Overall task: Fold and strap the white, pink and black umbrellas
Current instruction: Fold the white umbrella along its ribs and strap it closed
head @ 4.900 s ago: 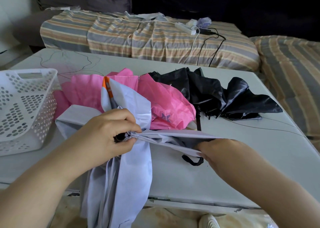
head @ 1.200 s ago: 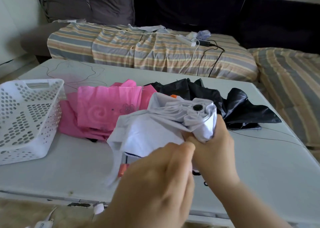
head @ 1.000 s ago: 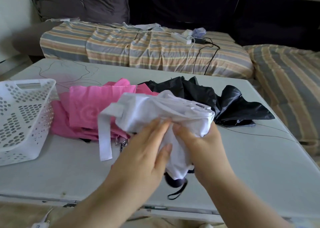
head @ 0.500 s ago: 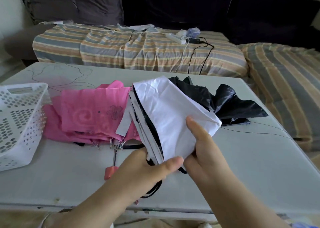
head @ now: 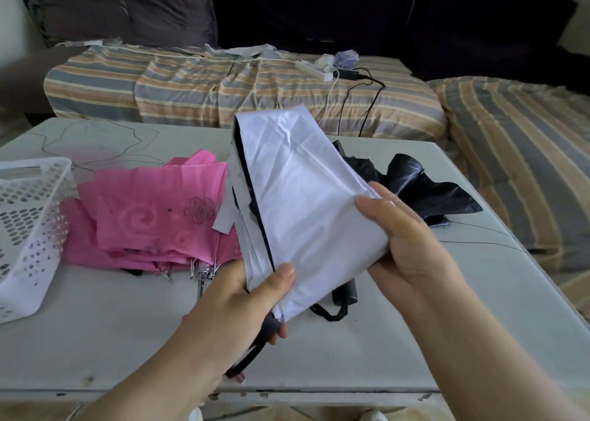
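I hold the white umbrella (head: 297, 194) above the table, its canopy gathered into flat pleats that fan upward, black lining showing along the left edge. My left hand (head: 245, 296) grips its lower end near the black handle, thumb on the cloth. My right hand (head: 405, 238) clasps the right side of the canopy. A white strap (head: 225, 213) hangs off its left side. The pink umbrella (head: 153, 219) lies loose and crumpled on the table to the left. The black umbrella (head: 424, 190) lies unfolded behind my right hand, partly hidden.
A white perforated basket (head: 28, 232) stands at the table's (head: 399, 340) left edge. A black handle with a wrist loop (head: 343, 293) rests on the table under the white umbrella. A striped sofa (head: 223, 95) with a power strip and cables sits behind.
The bunched white canopy has been smoothed into flat pleats and raised. My left hand slid down to its lower end; my right hand shifted to the right side.
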### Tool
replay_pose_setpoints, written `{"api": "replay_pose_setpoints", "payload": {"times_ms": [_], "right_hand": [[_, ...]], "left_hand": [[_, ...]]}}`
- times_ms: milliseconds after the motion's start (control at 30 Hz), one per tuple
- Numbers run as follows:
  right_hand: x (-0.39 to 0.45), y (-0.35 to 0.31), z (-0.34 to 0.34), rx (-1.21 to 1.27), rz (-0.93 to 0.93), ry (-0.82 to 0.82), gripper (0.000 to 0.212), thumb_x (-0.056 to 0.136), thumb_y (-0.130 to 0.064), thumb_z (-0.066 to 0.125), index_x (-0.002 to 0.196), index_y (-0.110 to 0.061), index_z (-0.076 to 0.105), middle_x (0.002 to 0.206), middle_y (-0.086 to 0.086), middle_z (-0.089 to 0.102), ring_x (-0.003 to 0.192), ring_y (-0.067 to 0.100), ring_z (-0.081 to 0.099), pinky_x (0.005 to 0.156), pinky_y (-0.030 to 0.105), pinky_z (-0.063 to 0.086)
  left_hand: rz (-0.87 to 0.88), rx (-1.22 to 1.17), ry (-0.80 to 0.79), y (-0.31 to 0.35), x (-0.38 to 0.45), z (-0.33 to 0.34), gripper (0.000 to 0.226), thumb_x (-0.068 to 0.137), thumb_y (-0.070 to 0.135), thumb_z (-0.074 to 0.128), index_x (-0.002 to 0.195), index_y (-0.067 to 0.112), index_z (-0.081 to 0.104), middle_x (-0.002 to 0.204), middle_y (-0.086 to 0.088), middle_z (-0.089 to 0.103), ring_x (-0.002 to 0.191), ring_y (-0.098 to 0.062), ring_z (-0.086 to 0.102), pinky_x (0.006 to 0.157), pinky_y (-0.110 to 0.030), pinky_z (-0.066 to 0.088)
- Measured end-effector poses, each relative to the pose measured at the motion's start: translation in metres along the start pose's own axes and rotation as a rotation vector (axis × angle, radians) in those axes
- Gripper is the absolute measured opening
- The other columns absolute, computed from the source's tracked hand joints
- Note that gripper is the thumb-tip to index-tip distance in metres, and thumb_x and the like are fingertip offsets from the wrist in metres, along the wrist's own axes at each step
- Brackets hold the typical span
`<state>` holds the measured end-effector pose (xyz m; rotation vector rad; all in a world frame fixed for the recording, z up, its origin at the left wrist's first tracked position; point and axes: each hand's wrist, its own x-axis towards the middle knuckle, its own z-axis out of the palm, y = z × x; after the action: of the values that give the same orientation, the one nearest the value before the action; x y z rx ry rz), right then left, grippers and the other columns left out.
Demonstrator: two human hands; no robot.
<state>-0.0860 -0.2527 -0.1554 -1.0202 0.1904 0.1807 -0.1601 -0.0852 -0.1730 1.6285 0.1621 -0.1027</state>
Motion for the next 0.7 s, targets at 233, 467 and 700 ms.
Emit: {"api": "replay_pose_setpoints", "payload": {"times_ms": [233, 467, 700], "right_hand": [[-0.001, 0.007, -0.001, -0.029, -0.011, -0.038, 0.028, 0.084, 0.000, 0.057, 0.110, -0.003, 0.066, 0.095, 0.012, 0.070, 0.079, 0.022, 0.065, 0.065, 0.029, 0.055], [-0.004, 0.012, 0.004, -0.032, -0.026, -0.059, 0.029, 0.085, -0.002, 0.057, 0.113, -0.003, 0.064, 0.103, 0.016, 0.070, 0.085, 0.025, 0.067, 0.067, 0.033, 0.056], [-0.002, 0.007, -0.001, -0.092, 0.051, -0.104, 0.037, 0.075, 0.000, 0.065, 0.111, -0.009, 0.069, 0.105, 0.013, 0.073, 0.081, 0.021, 0.069, 0.064, 0.029, 0.057]], "left_hand": [[-0.158, 0.007, -0.277, -0.005, 0.009, -0.010, 0.079, 0.049, 0.075, 0.072, 0.113, 0.030, 0.064, 0.106, -0.001, 0.073, 0.104, -0.020, 0.066, 0.100, -0.039, 0.044], [-0.111, -0.067, -0.113, -0.005, 0.004, 0.009, 0.054, 0.074, 0.055, 0.045, 0.079, 0.005, 0.063, 0.047, -0.005, 0.061, 0.040, -0.016, 0.052, 0.040, -0.017, 0.040], [-0.092, 0.251, -0.048, -0.011, -0.003, 0.001, 0.086, 0.067, 0.080, 0.027, 0.085, 0.003, 0.061, 0.065, -0.011, 0.068, 0.060, -0.016, 0.066, 0.056, -0.017, 0.048]]}}
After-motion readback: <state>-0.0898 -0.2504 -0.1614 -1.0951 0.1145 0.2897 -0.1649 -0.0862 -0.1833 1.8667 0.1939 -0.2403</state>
